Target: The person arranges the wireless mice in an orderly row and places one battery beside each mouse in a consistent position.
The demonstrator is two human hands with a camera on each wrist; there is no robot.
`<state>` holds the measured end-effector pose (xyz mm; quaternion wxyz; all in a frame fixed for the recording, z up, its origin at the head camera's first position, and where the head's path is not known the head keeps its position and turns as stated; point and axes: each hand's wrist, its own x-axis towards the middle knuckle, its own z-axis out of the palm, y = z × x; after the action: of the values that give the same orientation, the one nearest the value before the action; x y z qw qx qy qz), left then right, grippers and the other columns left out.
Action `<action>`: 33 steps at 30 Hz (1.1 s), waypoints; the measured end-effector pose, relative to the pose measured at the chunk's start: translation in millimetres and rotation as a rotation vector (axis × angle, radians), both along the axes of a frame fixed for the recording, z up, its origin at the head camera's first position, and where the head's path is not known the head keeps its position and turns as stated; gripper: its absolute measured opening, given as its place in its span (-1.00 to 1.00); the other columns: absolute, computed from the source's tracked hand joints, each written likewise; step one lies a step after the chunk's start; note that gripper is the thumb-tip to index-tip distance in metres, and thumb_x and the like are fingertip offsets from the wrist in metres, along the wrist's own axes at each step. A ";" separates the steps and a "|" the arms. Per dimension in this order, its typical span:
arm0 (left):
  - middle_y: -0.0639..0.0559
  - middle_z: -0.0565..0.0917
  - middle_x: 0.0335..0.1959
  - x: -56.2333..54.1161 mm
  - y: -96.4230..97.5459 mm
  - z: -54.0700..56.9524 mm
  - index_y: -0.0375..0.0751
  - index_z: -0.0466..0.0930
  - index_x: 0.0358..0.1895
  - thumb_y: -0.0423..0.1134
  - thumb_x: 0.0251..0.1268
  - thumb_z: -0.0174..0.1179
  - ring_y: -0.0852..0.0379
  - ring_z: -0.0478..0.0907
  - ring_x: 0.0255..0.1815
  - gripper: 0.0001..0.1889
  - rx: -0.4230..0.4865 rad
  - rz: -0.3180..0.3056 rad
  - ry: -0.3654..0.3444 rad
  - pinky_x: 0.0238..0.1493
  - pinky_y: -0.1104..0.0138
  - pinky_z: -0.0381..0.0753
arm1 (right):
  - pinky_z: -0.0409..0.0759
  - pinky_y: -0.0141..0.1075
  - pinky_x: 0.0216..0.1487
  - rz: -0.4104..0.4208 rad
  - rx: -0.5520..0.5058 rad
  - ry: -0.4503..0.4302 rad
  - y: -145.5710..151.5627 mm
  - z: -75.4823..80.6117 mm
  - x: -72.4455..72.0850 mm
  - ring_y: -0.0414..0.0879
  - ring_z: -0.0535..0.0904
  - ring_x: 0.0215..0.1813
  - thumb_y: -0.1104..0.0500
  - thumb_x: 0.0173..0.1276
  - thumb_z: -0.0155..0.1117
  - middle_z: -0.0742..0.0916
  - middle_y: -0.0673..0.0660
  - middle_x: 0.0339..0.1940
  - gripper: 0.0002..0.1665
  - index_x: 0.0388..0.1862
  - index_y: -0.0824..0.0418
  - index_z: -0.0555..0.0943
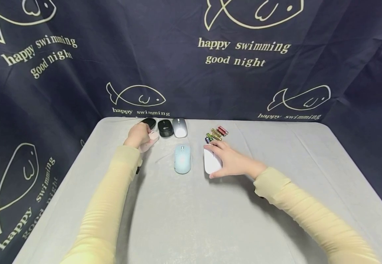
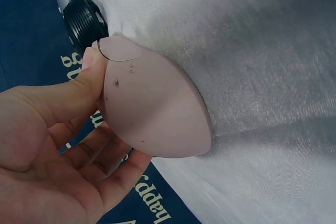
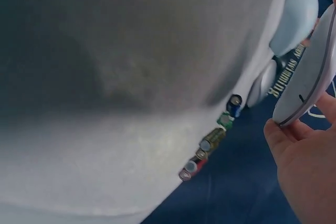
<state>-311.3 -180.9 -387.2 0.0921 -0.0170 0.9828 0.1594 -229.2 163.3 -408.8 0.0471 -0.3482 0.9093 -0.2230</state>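
My left hand (image 1: 138, 135) grips a pink computer mouse (image 2: 155, 100) by its edge, thumb on one side and fingers beneath, at the far left of the table. A few dark specks mark the pink shell in the left wrist view. In my right hand (image 1: 232, 161) is a white mouse (image 1: 211, 161), pinched between thumb and fingers at its two ends. The right wrist view shows that white mouse edge-on, with a dark seam along its side. Between the two hands lies a light blue mouse (image 1: 182, 159) on the table.
Along the back edge sit a black mouse (image 1: 149, 122), a round black mouse (image 1: 165, 128) and a grey mouse (image 1: 179, 128). Several small batteries (image 1: 216, 134) in red, gold, green and blue lie just beyond my right hand. Dark printed cloth (image 1: 191, 80) hangs behind the table (image 1: 191, 220).
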 end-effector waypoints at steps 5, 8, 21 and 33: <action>-0.19 0.60 -0.06 -1.1 0.1 -0.1 -0.27 0.58 -0.15 -0.46 -0.06 0.22 -0.10 0.46 -0.13 -0.70 -0.012 -0.008 0.006 0.01 0.12 0.47 | 0.38 -0.04 0.22 0.008 -0.006 -0.005 -1.5 -12.1 -1.0 0.09 0.23 0.34 -0.18 -0.23 0.57 0.34 0.23 0.34 0.19 0.40 0.11 0.28; -0.18 0.60 -0.06 -2.2 1.4 -0.2 -0.25 0.58 -0.14 -0.45 -0.05 0.24 -0.09 0.46 -0.13 -0.69 -0.013 -0.003 0.003 0.02 0.12 0.46 | 0.39 -0.05 0.21 0.004 -0.002 -0.025 -2.3 -17.7 -1.0 0.07 0.23 0.34 -0.20 -0.23 0.57 0.34 0.21 0.33 0.18 0.40 0.11 0.28; -0.21 0.59 -0.03 -2.2 -1.1 1.7 -0.28 0.58 -0.11 -0.46 -0.06 0.23 -0.10 0.46 -0.12 -0.67 -0.010 -0.011 0.000 0.03 0.10 0.47 | 0.39 -0.02 0.20 0.008 0.020 -0.067 -3.7 -26.2 -10.6 0.12 0.26 0.31 -0.21 -0.22 0.57 0.35 0.26 0.31 0.19 0.39 0.15 0.28; -0.20 0.60 -0.06 -2.7 -0.3 1.6 -0.28 0.58 -0.13 -0.45 -0.08 0.27 -0.09 0.45 -0.15 -0.67 -0.004 -0.009 -0.010 -0.01 0.12 0.47 | 0.45 -0.08 0.08 0.010 0.024 -0.049 0.7 -27.7 -22.8 0.09 0.33 0.19 -0.18 -0.21 0.58 0.39 0.25 0.26 0.17 0.38 0.20 0.29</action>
<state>-314.0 -181.1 -385.6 0.0976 -0.0134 0.9827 0.1569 -252.0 164.0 -436.5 0.0746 -0.3465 0.9087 -0.2205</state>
